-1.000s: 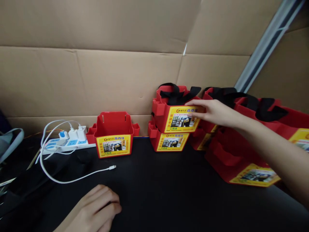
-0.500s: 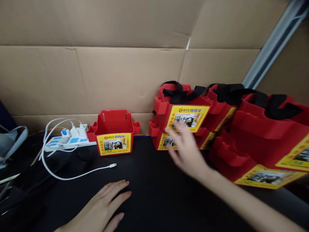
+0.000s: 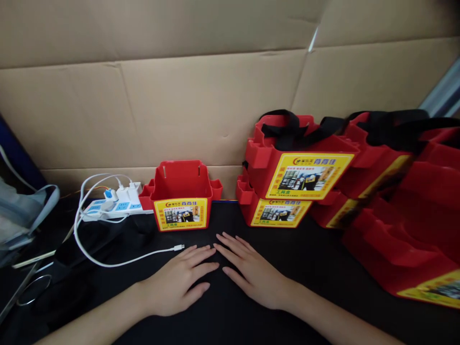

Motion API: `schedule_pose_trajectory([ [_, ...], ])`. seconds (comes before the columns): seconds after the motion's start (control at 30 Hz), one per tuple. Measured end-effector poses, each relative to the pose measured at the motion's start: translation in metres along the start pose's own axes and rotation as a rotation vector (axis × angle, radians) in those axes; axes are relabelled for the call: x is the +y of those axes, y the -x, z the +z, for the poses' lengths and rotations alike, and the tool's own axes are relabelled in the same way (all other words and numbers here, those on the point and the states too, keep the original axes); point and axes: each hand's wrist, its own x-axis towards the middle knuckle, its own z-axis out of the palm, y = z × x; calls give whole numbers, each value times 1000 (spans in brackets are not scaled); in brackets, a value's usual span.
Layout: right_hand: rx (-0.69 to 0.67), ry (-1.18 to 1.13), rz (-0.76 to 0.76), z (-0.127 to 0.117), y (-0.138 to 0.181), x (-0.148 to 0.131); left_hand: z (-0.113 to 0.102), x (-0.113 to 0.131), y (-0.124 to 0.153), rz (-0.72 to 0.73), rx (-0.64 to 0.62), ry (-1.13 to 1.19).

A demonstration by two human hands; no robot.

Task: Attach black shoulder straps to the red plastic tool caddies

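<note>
My left hand (image 3: 179,278) rests flat on the black table surface (image 3: 212,326), fingers stretched out, holding nothing. Its fingertips are close to the plug end of a white charging cable (image 3: 140,255). Beside it, my right hand (image 3: 251,273) also lies with spread fingers and holds nothing; the fingertips of both hands nearly meet. Beyond the hands a red plastic tool box (image 3: 181,179) with a yellow label stands upright and open at the top. To the right, a red tool box with a black strap (image 3: 309,175) sits on top of another red tool box (image 3: 247,206).
More stacked red tool boxes (image 3: 413,206) with black straps fill the right side. A white power strip (image 3: 125,209) with plugged-in chargers stands at the left. Further left are a metal ring (image 3: 34,290) and a clear plastic bag (image 3: 17,206). Cardboard (image 3: 179,105) covers the back.
My right hand has come away from the front of the stacked tool boxes and down to the table, beside my left hand. The view has turned slightly left.
</note>
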Motion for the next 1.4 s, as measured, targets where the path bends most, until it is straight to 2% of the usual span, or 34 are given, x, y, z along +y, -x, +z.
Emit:
schedule_pose_trajectory([
  [0.13,8,-29,-2,1,2,0,2,3,4,-33,89,-131],
  [0.23,6,-34,0,-1,2,0,-2,0,6,-281,169,-348],
  [0.3,1,-30,1,-2,2,0,-9,-4,9,-496,129,-445],
  [0.37,7,-37,-5,-2,1,0,-18,-10,12,-598,14,-436],
  [0.43,22,-47,-13,-2,1,0,-28,-16,16,-590,-73,-382],
  [0.53,32,-46,-18,-2,2,0,-49,-24,25,-530,-64,-294],
  [0.63,43,-43,-16,-2,2,-1,-78,-32,35,-506,82,-141],
  [0.73,53,-39,-16,-3,2,-2,-108,-47,44,-562,396,-60],
  [0.8,57,-34,-15,-3,2,-3,-118,-64,47,-663,594,-92],
  [0.83,57,-31,-14,-3,2,-3,-118,-73,47,-731,662,-136],
  [0.9,52,-22,-10,-4,2,-4,-109,-92,47,-830,684,-215],
  [1.0,43,-13,-7,-3,3,-4,-83,-113,46,-831,630,-191],
  [1.1,57,-25,-11,-3,3,-4,-65,-120,45,-791,621,-104],
  [1.3,52,-32,-9,-4,2,-4,-72,-114,34,-726,800,117],
  [1.4,64,-49,-15,-2,3,-4,-74,-107,27,-635,810,358],
])
